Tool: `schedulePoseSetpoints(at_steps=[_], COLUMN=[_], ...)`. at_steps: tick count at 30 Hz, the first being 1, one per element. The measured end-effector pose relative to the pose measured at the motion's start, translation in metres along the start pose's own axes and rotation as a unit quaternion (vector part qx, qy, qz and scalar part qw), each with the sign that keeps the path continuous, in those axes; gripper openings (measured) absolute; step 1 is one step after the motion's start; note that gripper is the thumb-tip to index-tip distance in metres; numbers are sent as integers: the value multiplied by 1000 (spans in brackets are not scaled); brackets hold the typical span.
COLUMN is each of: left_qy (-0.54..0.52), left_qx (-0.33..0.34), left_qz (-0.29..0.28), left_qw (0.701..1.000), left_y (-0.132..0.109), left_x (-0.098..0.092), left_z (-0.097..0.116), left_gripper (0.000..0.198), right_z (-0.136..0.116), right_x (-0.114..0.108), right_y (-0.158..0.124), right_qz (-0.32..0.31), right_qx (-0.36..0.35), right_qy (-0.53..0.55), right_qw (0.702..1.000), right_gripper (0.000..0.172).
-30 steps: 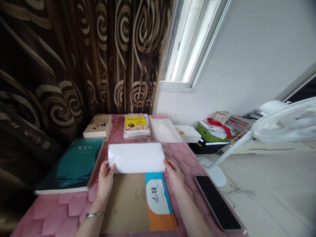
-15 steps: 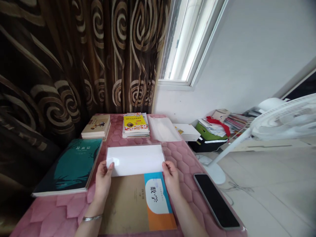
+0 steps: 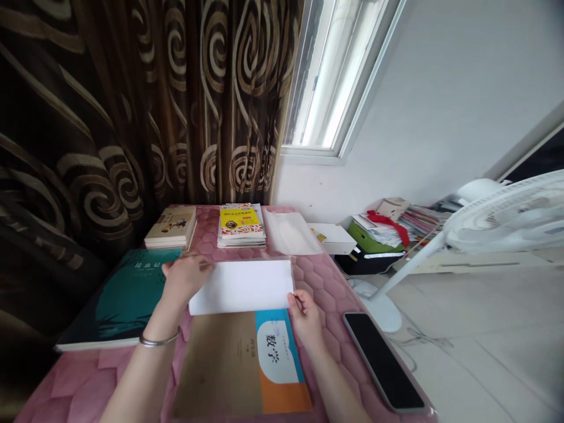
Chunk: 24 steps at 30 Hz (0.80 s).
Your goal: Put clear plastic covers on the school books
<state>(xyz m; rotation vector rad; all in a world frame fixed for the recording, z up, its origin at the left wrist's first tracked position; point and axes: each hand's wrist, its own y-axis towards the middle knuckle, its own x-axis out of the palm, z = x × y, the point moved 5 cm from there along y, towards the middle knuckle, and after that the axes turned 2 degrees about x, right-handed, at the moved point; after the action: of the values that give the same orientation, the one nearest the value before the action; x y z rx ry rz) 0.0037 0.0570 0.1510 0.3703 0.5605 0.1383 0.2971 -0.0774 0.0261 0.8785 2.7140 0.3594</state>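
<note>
A white sheet (image 3: 247,286) lies across the top of a brown textbook (image 3: 229,364) with a blue, white and orange cover panel, on a pink quilted table (image 3: 110,382). My left hand (image 3: 185,279) rests on the sheet's upper left corner, fingers curled and pinching its edge. My right hand (image 3: 304,317) holds the sheet's lower right corner between thumb and fingers. A bracelet sits on my left wrist.
A large teal book (image 3: 126,296) lies left of the sheet. At the back are a beige book stack (image 3: 173,226), a yellow-covered stack (image 3: 241,223) and clear plastic sleeves (image 3: 291,232). A black phone (image 3: 381,359) lies at the right edge. A white fan (image 3: 506,217) stands on the right.
My left hand has moved up from the sheet's lower left corner to its upper left corner. The right hand stays at the lower right corner.
</note>
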Motion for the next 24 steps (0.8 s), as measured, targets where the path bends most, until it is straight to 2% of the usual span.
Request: schedulePoseSetpoints(at_steps=[1, 3, 5, 7, 10, 13, 17, 20, 24], left_qy=[77, 185, 203, 184, 155, 130, 68, 40, 66], left_qx=[29, 67, 74, 90, 104, 113, 110, 107, 123], left_qz=[-38, -148, -246, -300, -319, -316, -335, -347, -343], left_qw=[996, 969, 945, 932, 929, 933, 933, 931, 929], left_y=[0, -6, -16, -24, -29, -28, -27, -27, -26], left_x=[7, 28, 50, 72, 98, 112, 116, 114, 112], left_z=[13, 35, 51, 64, 70, 64, 53, 51, 57], left_gripper=[14, 11, 14, 20, 27, 19, 19, 25, 29], right_z=[1, 1, -1, -2, -2, -1, -2, -3, -1], right_x=[0, 1, 2, 4, 5, 5, 7, 8, 11], right_y=[0, -1, -1, -1, -1, -3, -7, -8, -7], right_qz=[-5, -10, -11, -10, -20, -55, -74, -33, 5], right_qx=[-7, -21, -25, -15, 6, 13, 1, -13, -2], right_qy=[-11, -30, -38, -30, -5, 3, -15, -25, -32], right_qw=[1000, 999, 999, 999, 1000, 998, 997, 999, 999], right_gripper=[31, 30, 30, 31, 33, 34, 37, 39, 40])
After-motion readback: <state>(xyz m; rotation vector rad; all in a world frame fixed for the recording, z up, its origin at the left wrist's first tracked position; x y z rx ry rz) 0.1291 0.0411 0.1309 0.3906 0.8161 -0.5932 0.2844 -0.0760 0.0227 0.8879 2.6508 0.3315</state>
